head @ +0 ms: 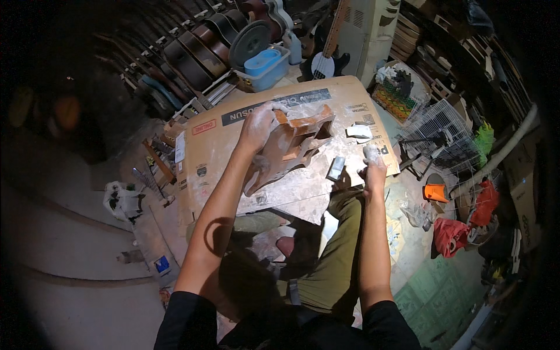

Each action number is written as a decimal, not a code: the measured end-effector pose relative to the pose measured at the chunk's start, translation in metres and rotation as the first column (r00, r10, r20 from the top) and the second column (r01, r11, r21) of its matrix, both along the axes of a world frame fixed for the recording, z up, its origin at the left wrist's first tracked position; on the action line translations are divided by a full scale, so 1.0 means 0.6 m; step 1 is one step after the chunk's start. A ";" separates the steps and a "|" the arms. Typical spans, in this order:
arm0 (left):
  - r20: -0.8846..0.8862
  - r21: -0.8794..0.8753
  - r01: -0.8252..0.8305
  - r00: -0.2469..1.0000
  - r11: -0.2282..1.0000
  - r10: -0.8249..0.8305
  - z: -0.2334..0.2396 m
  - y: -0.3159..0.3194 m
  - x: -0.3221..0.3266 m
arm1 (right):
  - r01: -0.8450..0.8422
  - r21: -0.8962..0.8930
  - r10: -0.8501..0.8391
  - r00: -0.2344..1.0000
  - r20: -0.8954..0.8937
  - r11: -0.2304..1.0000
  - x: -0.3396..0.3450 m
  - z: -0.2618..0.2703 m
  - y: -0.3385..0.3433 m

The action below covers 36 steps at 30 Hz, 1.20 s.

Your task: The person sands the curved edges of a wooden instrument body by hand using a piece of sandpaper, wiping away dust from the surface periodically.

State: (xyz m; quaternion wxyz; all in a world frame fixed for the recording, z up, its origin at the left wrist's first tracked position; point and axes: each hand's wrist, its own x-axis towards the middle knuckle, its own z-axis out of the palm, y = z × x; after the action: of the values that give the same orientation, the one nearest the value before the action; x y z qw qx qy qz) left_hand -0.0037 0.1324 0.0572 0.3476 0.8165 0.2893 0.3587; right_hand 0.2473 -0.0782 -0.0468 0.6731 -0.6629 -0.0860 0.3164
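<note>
A brown, varnished wooden body with cut-out hollows, apparently an electric guitar body, stands tilted on a dusty flattened cardboard sheet. My left hand, coated in white dust, is shut on its upper left edge. To the right, my right hand hovers near the right side of the cardboard, its fingers curled and dusty; whether it holds something small and pale cannot be told. A small grey block lies between the body and my right hand. Folded pale pieces, perhaps sandpaper, lie above that hand.
Beyond the cardboard stand a row of guitars, a plastic tub with a blue basin and an upright electric guitar. A wire rack, an orange item and a red bag are at the right.
</note>
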 end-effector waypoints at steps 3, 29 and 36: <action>-0.151 -0.029 -0.091 0.985 0.995 0.086 0.009 -0.026 0.008 | -0.066 0.172 0.065 0.998 0.010 0.983 -0.022 0.003 0.013; -0.049 0.001 0.058 0.997 0.998 -0.058 0.034 -0.050 0.048 | 0.008 -0.764 0.288 0.924 0.252 0.645 -0.088 -0.105 0.142; 0.043 -0.075 0.061 0.997 0.995 -0.058 0.034 -0.063 0.055 | 0.062 -0.616 0.091 0.973 0.213 0.785 -0.042 -0.076 0.117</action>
State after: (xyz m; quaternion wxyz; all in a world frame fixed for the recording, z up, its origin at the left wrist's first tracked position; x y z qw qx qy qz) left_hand 0.0294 0.0947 0.0776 0.3947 0.8035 0.2713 0.3535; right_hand 0.2218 -0.0081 -0.0921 0.4016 -0.8782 -0.0605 0.2527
